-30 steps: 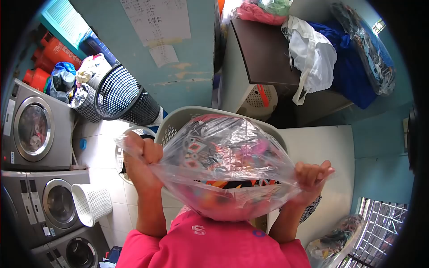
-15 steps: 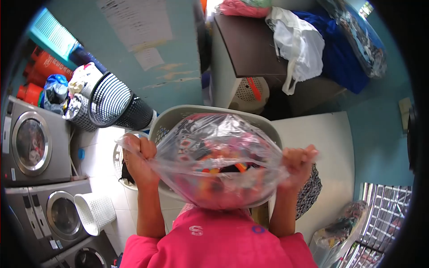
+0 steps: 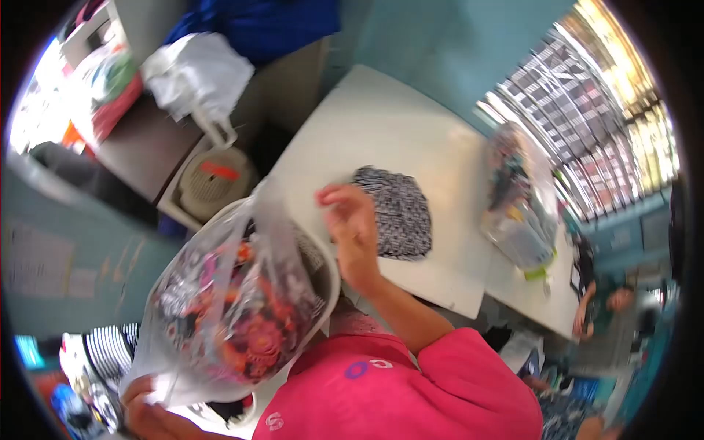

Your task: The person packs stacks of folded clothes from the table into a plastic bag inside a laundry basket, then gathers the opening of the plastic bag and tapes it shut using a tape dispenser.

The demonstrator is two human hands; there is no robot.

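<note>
A clear plastic bag [image 3: 242, 315] full of colourful cloth sits in a grey laundry basket [image 3: 326, 282]. My left hand [image 3: 147, 407] pinches the bag's lower left edge at the bottom left. My right hand [image 3: 352, 224] is raised right of the bag, off the plastic, its fingers apart and slightly curled, blurred, with nothing in them. Just beyond it, a folded black-and-white patterned cloth [image 3: 402, 213] lies on the white table [image 3: 447, 154].
A filled clear bag [image 3: 517, 198] stands on the table's right part, by a barred window [image 3: 572, 103]. A brown desk [image 3: 150, 147] with a white cloth bag [image 3: 198, 73] is at upper left. Another person [image 3: 612, 301] is at the far right.
The view has swung right toward the white table. My right hand has let go of the bag's rim and moved away from it. The bag's mouth is no longer stretched between both hands.
</note>
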